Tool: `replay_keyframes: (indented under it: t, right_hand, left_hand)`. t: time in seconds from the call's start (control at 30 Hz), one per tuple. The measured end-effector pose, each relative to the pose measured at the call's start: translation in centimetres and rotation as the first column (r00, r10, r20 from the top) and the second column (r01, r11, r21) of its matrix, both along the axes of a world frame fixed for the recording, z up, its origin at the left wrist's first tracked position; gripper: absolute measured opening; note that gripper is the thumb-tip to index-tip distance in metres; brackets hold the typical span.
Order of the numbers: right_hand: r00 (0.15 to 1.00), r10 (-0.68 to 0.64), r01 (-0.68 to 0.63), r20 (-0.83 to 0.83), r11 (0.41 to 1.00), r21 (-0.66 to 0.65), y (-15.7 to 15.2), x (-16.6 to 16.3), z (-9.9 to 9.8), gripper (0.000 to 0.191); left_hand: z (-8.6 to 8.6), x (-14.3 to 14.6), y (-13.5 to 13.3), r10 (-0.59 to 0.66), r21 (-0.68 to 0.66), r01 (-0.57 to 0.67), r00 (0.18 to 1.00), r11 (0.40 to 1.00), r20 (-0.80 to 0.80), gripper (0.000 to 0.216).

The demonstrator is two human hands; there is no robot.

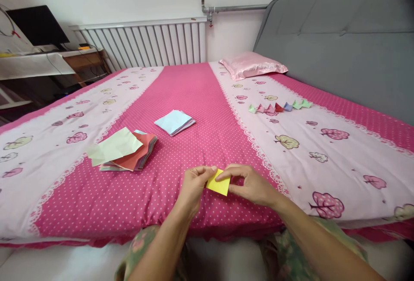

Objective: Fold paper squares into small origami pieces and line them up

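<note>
A small folded yellow paper (219,184) is held just above the pink dotted bedspread (194,100) near the bed's front edge. My left hand (195,185) pinches its left corner with fingers closed. My right hand (250,184) pinches its upper right side, fingers curled over it. Both hands meet at the paper.
A loose pile of coloured paper sheets (124,151) lies at the left, and a neat stack with a light blue top sheet (174,122) sits further back. A row of several small folded paper pieces (280,107) lines the right. A pink pillow (252,64) rests by the grey headboard (339,39).
</note>
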State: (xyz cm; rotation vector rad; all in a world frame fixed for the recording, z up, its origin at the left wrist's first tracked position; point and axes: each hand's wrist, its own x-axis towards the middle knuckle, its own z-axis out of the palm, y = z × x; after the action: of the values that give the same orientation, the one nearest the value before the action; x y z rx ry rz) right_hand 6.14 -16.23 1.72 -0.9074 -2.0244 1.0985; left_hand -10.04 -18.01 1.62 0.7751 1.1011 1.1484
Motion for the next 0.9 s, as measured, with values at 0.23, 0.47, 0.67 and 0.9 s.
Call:
replay_keyframes:
  t: [0.23, 0.47, 0.67, 0.9]
  right_hand:
    - [0.977, -0.161, 0.170, -0.142, 0.984, 0.056, 0.3, 0.0, -1.0, 0.024]
    - [0.972, -0.200, 0.216, -0.121, 0.966, 0.139, 0.4, 0.3, -0.7, 0.025]
    - [0.988, -0.141, 0.149, -0.063, 0.976, 0.161, 0.3, 0.2, -0.4, 0.026]
    - [0.969, -0.216, 0.219, -0.119, 0.976, 0.011, 0.5, -0.1, -1.0, 0.011]
  left_hand:
    - [0.4, -0.3, 0.1, -0.103, 0.002, 0.105, 0.977, 0.994, 0.184, 0.028]
    - [0.4, -0.4, 0.1, -0.123, 0.014, 0.123, 0.963, 0.992, 0.239, 0.043]
    - [0.8, -0.7, 0.3, -0.111, 0.007, 0.112, 0.984, 0.994, 0.141, 0.049]
    - [1.0, -0.4, -0.1, -0.197, 0.054, 0.191, 0.970, 0.980, 0.143, 0.046]
